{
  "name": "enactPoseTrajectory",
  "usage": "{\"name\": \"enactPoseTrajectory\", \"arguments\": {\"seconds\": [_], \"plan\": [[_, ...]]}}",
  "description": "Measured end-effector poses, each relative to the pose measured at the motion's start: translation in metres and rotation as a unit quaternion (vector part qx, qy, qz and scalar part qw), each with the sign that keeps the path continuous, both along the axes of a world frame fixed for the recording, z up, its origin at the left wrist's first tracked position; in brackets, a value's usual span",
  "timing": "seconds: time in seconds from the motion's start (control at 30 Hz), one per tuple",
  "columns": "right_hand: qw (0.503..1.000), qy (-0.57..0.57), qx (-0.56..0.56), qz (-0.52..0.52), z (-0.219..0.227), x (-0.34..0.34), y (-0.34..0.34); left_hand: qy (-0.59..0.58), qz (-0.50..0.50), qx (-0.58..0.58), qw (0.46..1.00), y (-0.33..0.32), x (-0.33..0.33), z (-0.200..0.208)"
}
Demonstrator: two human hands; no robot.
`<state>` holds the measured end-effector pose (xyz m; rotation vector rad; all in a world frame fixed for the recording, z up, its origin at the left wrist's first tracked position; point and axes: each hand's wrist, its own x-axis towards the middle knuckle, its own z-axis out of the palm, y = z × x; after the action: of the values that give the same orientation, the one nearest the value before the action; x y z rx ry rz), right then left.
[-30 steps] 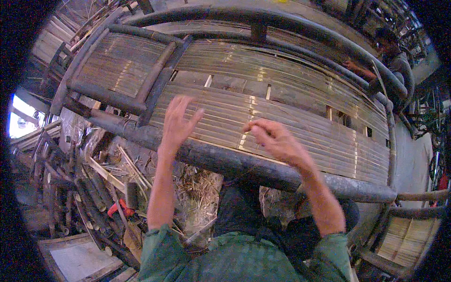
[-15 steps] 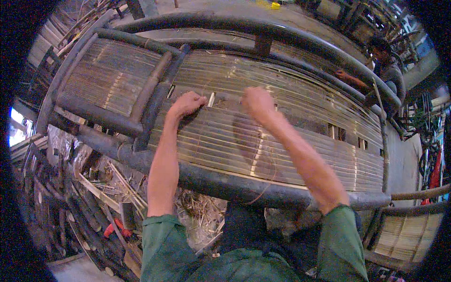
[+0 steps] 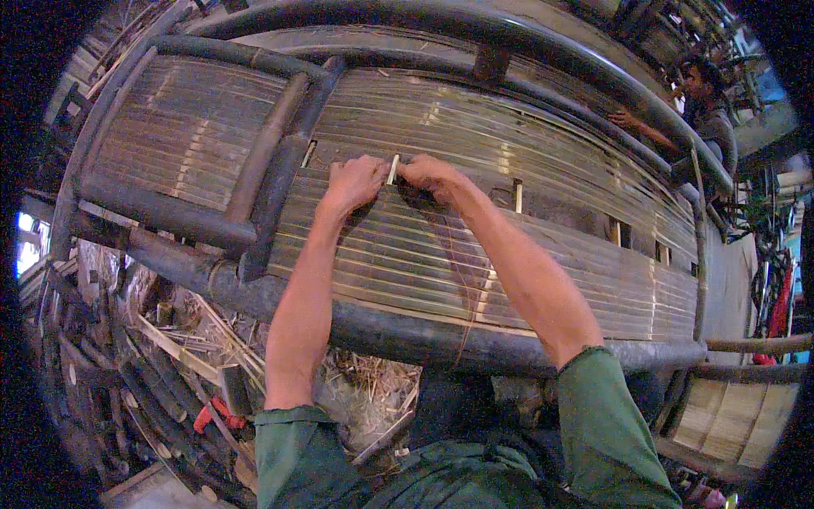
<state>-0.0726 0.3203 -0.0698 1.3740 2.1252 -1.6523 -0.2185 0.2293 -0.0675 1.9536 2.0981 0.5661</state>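
left hand [image 3: 356,181] and right hand [image 3: 431,176] partly hide the slats [image 3: 392,265].

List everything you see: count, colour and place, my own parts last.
Main slatted panel: 1, brown, centre
Crosspieces: several, cream, panel gap
Small slatted panel: 1, brown, upper left
Front pole: 1, dark, near side
Rear rail: 1, dark, top
Cord: 1, brown, over front pole
Unclear object: 1, red, lower left
Stacked poles: many, dark, lower left
Wood scraps: many, tan, lower centre
Slatted piece: 1, cream, lower right
Co-worker: 1, grey top, upper right
Clutter: uncounted, mixed, right edge
Sleeves: 2, green, lower edge
Left hand: 1, bare, left of one crosspiece
Right hand: 1, bare, right of that crosspiece
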Motion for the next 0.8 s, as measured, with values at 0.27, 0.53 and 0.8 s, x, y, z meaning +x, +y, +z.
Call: {"name": "enactPoseTrajectory", "arguments": {"seconds": [0.27,0.53,0.8], "plan": [[0.984,0.02,0.17,0.048,0.026,0.008,-0.023,-0.422,0.061,-0.093,0.9,-0.001,-0.027,0.01],[0.877,0.284,0.382,-0.068,0.015,0.011,-0.059,-0.662,0.015,-0.051,0.748,-0.014,-0.025,0.049],[0.91,0.349,0.191,-0.117,0.089,0.044,-0.086,-0.411,0.042,-0.031,0.91,-0.014,-0.028,0.041]]}}
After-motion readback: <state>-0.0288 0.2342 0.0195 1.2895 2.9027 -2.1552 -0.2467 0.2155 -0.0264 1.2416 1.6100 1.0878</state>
